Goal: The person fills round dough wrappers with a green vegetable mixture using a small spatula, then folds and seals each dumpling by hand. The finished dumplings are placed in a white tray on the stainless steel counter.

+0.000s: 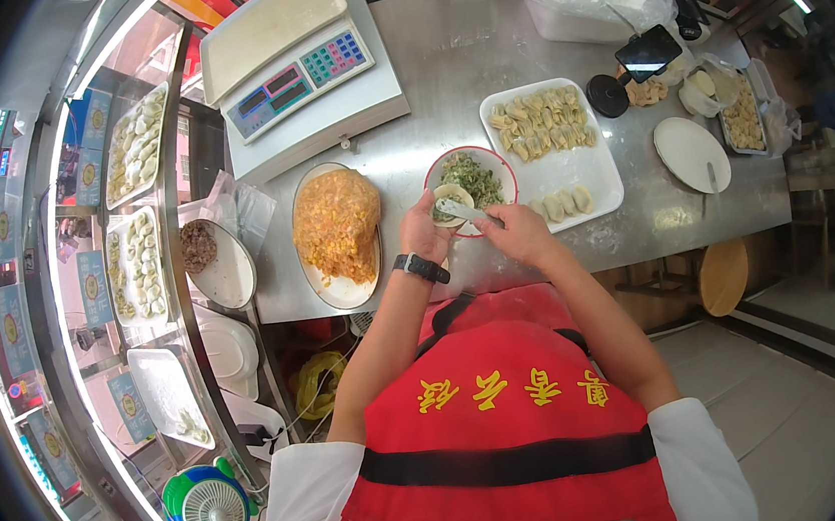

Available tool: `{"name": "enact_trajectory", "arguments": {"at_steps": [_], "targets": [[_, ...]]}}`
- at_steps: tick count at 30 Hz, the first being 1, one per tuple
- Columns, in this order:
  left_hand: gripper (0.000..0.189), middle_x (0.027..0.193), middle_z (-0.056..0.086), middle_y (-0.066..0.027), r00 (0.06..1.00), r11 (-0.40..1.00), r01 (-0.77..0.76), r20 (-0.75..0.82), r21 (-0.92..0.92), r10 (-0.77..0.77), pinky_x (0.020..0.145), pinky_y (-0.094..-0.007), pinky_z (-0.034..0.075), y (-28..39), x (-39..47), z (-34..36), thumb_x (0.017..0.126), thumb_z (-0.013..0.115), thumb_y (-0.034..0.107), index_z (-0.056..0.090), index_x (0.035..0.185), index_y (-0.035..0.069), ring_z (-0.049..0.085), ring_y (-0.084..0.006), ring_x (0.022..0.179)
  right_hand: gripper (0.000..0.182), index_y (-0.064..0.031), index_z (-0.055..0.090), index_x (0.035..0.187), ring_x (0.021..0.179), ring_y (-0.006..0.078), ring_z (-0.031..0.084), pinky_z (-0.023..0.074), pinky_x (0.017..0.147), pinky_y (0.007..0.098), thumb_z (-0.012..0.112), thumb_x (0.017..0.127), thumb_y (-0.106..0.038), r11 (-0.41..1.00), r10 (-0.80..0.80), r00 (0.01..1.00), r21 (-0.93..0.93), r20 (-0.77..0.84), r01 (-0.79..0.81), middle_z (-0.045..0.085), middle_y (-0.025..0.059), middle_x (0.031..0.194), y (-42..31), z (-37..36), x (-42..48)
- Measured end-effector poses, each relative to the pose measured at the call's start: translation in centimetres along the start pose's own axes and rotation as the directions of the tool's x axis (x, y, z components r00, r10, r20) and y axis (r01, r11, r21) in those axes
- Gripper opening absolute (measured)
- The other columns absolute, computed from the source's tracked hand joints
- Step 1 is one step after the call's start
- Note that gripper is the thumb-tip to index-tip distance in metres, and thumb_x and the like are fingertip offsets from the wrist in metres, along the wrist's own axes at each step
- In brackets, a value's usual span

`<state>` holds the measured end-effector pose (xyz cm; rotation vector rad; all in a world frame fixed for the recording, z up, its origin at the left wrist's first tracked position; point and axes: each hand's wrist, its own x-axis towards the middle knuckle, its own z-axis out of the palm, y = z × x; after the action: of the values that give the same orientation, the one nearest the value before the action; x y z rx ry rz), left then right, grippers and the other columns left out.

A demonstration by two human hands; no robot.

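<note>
My left hand [424, 231] holds a round dumpling wrapper [461, 194] with some green filling on it. In my right hand [519, 234] is a flat metal spatula [464, 212], its blade over the wrapper. Both hands are above the near side of a red-rimmed bowl [511, 170] of chopped green filling [476, 175]. Right of the bowl lies a white tray [546, 170] with rows of yellowish folded dumplings [541, 119] at its far end and several paler dumplings [567, 204] at its near end. An oval plate [338, 292] heaped with orange-yellow filling [337, 223] stands to the left.
A digital scale [301, 68] occupies the table's far left. Flour in a plastic-lined tub [575, 15] sits at the far right, near a phone on a stand [648, 54]. A white plate [686, 152] is at right. Glass shelves at left hold dumpling trays [135, 266].
</note>
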<state>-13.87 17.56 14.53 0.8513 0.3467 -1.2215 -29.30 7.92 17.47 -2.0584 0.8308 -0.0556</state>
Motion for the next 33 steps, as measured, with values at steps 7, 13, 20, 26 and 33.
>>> {"name": "enact_trajectory", "arguments": {"at_steps": [7, 13, 20, 26, 33], "targets": [[0.043, 0.122, 0.053, -0.0218, 1.0, 1.0, -0.006, 0.01, 0.026, 0.005, 0.098, -0.0478, 0.045, 0.3, -0.6, 0.2, 0.103, 0.026, 0.024, 0.042, 0.124, -0.01, 0.055, -0.0339, 0.112, 0.033, -0.0057, 0.066, 0.087, 0.068, 0.0331, 0.061, 0.0461, 0.063, 0.0415, 0.058, 0.087, -0.037, 0.998, -0.022, 0.997, 0.06, 0.068, 0.018, 0.062, 0.0165, 0.071, -1.0, -1.6, -0.9], [0.044, 0.124, 0.052, -0.0229, 0.998, 0.999, -0.032, 0.048, -0.024, 0.033, 0.099, -0.0466, 0.044, 0.7, -0.5, 0.6, 0.103, 0.026, 0.024, 0.041, 0.126, -0.01, 0.054, -0.0342, 0.113, 0.041, -0.0008, 0.065, 0.083, 0.053, 0.0088, 0.047, 0.0386, 0.052, 0.0253, 0.051, 0.095, -0.038, 0.944, -0.049, 0.976, 0.329, 0.213, -0.025, 0.053, -0.0032, 0.059, 2.0, -2.8, -1.2], [0.041, 0.123, 0.057, -0.019, 0.987, 1.0, 0.002, 0.161, -0.019, 0.001, 0.099, -0.0432, 0.044, -0.1, 0.4, 0.9, 0.101, 0.029, 0.022, 0.045, 0.128, -0.005, 0.056, -0.0307, 0.113, 0.049, -0.0054, 0.058, 0.075, 0.038, 0.004, 0.027, 0.0186, 0.036, 0.022, 0.044, 0.097, -0.046, 0.49, 0.176, 0.737, 0.591, 0.653, -0.641, 0.033, -0.0074, 0.049, 4.9, -1.1, 0.7], [0.043, 0.125, 0.055, -0.0185, 0.997, 0.997, 0.005, 0.082, 0.077, -0.011, 0.097, -0.0462, 0.045, 0.6, 0.8, 1.8, 0.102, 0.03, 0.025, 0.044, 0.129, -0.005, 0.055, -0.0314, 0.113, 0.047, -0.0062, 0.055, 0.075, 0.039, 0.0043, 0.017, 0.0143, 0.038, 0.0216, 0.041, 0.098, -0.045, 0.232, 0.058, 0.762, 0.733, 0.645, -0.639, 0.024, -0.0087, 0.05, 3.0, -5.3, 0.8], [0.041, 0.117, 0.059, -0.0209, 0.995, 0.991, -0.029, 0.095, 0.128, 0.017, 0.095, -0.0452, 0.048, 1.7, 1.7, 5.0, 0.102, 0.032, 0.024, 0.048, 0.12, -0.01, 0.059, -0.0312, 0.108, 0.047, -0.0086, 0.05, 0.069, 0.036, 0.0031, 0.02, 0.0119, 0.035, 0.0219, 0.044, 0.097, -0.047, 0.42, 0.202, 0.73, 0.615, 0.653, -0.667, 0.028, -0.0076, 0.048, 6.2, -7.5, 2.3]]}}
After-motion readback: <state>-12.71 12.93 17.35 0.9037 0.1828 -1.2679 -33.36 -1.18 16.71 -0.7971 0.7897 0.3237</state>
